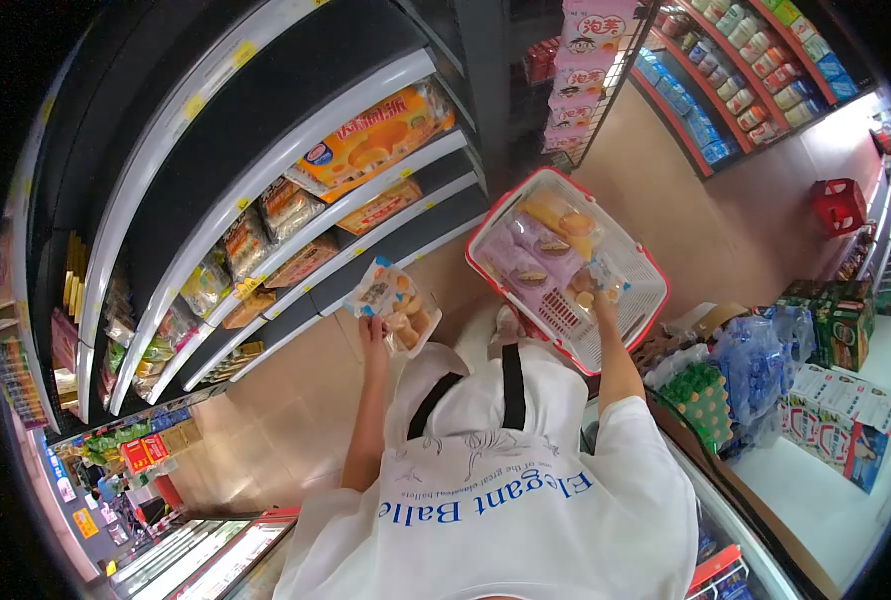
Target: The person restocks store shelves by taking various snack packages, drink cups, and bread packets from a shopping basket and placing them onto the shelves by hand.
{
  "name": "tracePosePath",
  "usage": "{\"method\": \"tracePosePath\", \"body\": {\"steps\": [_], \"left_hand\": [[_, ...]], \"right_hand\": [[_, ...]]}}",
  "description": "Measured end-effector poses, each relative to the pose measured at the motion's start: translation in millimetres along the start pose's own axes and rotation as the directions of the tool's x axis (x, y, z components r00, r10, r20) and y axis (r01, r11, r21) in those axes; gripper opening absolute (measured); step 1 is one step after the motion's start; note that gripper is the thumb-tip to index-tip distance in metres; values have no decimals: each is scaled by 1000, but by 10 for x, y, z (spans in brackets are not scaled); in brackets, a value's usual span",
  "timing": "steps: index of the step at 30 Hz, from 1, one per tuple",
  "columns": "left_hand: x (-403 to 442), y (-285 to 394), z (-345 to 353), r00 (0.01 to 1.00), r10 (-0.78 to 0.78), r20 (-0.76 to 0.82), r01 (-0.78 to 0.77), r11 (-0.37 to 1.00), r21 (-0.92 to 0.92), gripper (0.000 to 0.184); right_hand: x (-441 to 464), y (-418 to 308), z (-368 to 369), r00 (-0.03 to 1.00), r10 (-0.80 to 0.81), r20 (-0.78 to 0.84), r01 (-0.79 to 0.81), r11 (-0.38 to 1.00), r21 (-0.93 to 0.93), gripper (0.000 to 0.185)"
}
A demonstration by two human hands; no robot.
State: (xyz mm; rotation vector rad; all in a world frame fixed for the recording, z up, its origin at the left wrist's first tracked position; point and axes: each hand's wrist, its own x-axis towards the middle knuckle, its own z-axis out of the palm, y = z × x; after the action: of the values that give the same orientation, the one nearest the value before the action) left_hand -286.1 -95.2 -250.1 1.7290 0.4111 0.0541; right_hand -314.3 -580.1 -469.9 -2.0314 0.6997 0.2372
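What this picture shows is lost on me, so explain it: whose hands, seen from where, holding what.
No machine is at work here: these are a person's bare hands. The single picture comes from a camera worn on their head, looking down past their white shirt. The left hand holds a see-through pack of round items. The right hand is in the white, red-rimmed basket, at a similar pack; whether its fingers grip it is unclear. Purple packs and a yellow one also lie inside.
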Motion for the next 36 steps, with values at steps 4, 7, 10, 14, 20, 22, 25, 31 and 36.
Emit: {"method": "tracePosePath", "body": {"steps": [4, 7, 10, 14, 20, 22, 25, 31, 36], "left_hand": [[-191, -135, -127, 998, -54, -33, 56, 996, 72, 17], [-278, -141, -162, 994, -106, -28, 108, 987, 121, 17], [-341, -200, -210, 992, -124, -7, 123, 981, 148, 17], [-356, -259, -166, 995, -103, 2, 102, 985, 142, 17], [-365, -5, -4, 989, -146, -7, 144, 970, 194, 16], [-358, 56, 28, 986, -165, -9, 164, 970, 178, 15], [-355, 31, 12, 985, -171, -2, 168, 969, 180, 15], [-311, -10, 36, 986, -155, 55, 145, 977, 156, 14], [-283, -83, 26, 985, -148, 89, 129, 974, 184, 13]], "right_hand": [[-256, -452, -209, 898, 439, 31, -422, 838, 347, 56], [-27, -42, 19, 898, 439, -38, -361, 782, 508, 44], [42, 212, 71, 897, 435, -84, -340, 797, 499, 40], [203, 464, 210, 869, 494, -26, -423, 771, 477, 47], [236, 543, 392, 760, 582, -290, -237, 663, 710, 45], [265, 632, 362, 813, 549, -194, -206, 583, 786, 43], [320, 608, 255, 856, 517, 24, -335, 519, 786, 40], [390, 74, 144, 899, 430, 90, -392, 694, 604, 25], [359, -35, 160, 922, 386, 32, -349, 795, 496, 21]]}}
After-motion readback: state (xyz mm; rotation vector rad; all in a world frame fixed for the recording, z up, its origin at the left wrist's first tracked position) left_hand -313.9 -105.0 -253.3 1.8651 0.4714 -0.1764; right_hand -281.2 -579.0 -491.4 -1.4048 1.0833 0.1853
